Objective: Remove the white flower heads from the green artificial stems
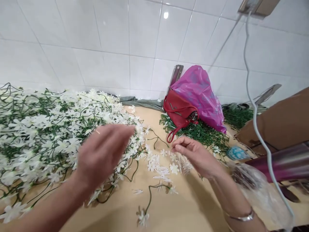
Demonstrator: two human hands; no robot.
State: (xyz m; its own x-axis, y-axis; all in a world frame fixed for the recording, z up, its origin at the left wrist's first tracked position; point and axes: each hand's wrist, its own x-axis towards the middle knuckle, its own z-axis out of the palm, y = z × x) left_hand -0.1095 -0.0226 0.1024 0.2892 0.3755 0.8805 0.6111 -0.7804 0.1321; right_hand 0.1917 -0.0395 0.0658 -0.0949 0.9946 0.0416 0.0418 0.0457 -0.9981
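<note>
My left hand (pixel 103 153) is over the right part of a large heap of white artificial flowers (pixel 55 135) with green stems. Motion smears its fingers, so what it may hold cannot be made out. Above small white blossoms (pixel 174 167), my right hand (pixel 193 154) has its thumb and index fingertips brought close together; anything between them is too small to tell. Between the hands lie loose white plastic stamens (pixel 159 167). Nearer to me, a single green stem (pixel 150 196) bears a white flower (pixel 143 218) at its lower end.
A red handbag (pixel 178 108) and a pink plastic bag (pixel 201 93) rest by green stems (pixel 210 137) against the tiled wall. A white cable (pixel 256 119) hangs down at right, before a brown cardboard box (pixel 277 122) and clear plastic wrapping (pixel 260 193).
</note>
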